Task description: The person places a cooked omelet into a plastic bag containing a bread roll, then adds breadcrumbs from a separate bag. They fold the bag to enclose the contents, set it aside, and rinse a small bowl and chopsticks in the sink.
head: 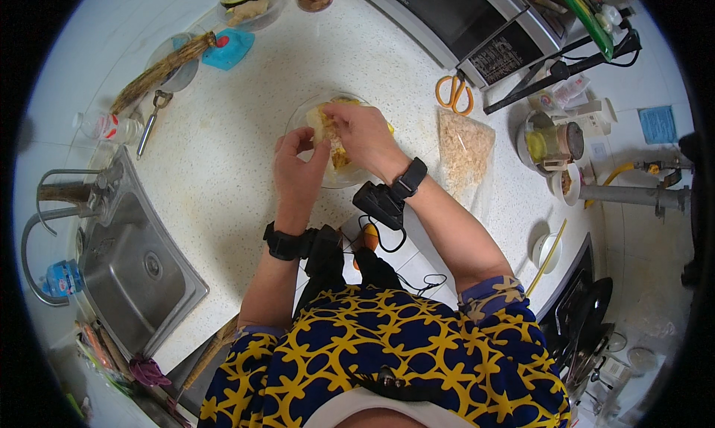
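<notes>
A round glass plate (pixel 299 118) lies on the speckled white counter in front of me, with yellowish food on it. Above the plate, a pale slice of food (pixel 317 122), perhaps bread, stands tilted, with light shreds and a yellow-brown filling (pixel 339 158) beside it. My left hand (pixel 301 162) grips the slice's near edge between thumb and fingers. From the right, my right hand (pixel 366 137) reaches over the filling, its fingertips at the slice's upper part; whether they hold anything is hidden. A clear bag of pale flakes (pixel 465 146) lies to the right.
Orange-handled scissors (pixel 455 94) lie by the microwave oven (pixel 447 20). A peeler (pixel 152 123), a plastic bottle (pixel 111 127) and a steel sink (pixel 134 266) are on the left. At right stand a jug (pixel 550 143), a white bowl (pixel 547 253) with chopsticks (pixel 550 255) and a stove (pixel 570 299).
</notes>
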### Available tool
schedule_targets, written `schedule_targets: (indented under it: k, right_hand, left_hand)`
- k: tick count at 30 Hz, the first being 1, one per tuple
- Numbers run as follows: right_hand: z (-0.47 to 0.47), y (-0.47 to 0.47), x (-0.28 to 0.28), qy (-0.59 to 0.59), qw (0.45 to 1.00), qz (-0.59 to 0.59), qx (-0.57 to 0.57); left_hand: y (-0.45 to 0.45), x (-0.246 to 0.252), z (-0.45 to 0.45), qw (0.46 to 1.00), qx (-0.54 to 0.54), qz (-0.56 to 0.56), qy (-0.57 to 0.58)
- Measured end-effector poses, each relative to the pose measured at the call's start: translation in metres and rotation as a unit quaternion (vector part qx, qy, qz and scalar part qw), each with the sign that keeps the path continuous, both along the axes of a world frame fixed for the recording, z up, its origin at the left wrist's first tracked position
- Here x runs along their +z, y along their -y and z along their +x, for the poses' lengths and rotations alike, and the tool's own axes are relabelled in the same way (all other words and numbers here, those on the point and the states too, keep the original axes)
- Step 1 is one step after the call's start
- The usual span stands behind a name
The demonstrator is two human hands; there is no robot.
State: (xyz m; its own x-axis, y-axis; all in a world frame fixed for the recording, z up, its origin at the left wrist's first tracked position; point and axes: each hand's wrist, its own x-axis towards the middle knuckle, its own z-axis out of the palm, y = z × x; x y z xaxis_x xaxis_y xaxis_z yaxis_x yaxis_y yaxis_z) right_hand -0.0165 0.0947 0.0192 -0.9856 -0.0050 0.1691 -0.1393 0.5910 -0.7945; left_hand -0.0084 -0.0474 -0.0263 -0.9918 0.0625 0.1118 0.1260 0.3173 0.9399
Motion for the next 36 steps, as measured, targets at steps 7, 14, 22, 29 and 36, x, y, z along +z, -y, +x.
schedule_targets:
  k: [7, 14, 22, 29, 36]
  right_hand:
    - [0.010, -0.012, -0.004, 0.019, 0.994, 0.104, 0.017]
    - [0.024, -0.027, -0.007, 0.055, 0.995, -0.037, -0.080]
    - [0.018, -0.050, -0.007, 0.012, 0.998, 0.062, -0.031]
    - [-0.013, -0.054, 0.012, 0.058, 0.990, 0.107, 0.068]
    - [-0.054, -0.049, -0.015, -0.007, 0.975, 0.106, 0.194]
  left_hand:
    - [-0.004, 0.002, 0.000, 1.000, 0.003, -0.022, 0.005]
    - [-0.016, 0.010, 0.005, 0.997, -0.018, -0.058, -0.042]
    - [-0.025, 0.017, 0.009, 0.981, -0.094, -0.126, -0.115]
    - [-0.023, 0.011, 0.007, 0.972, -0.073, -0.172, -0.141]
    - [-0.027, 0.007, 0.011, 0.967, -0.064, -0.185, -0.162]
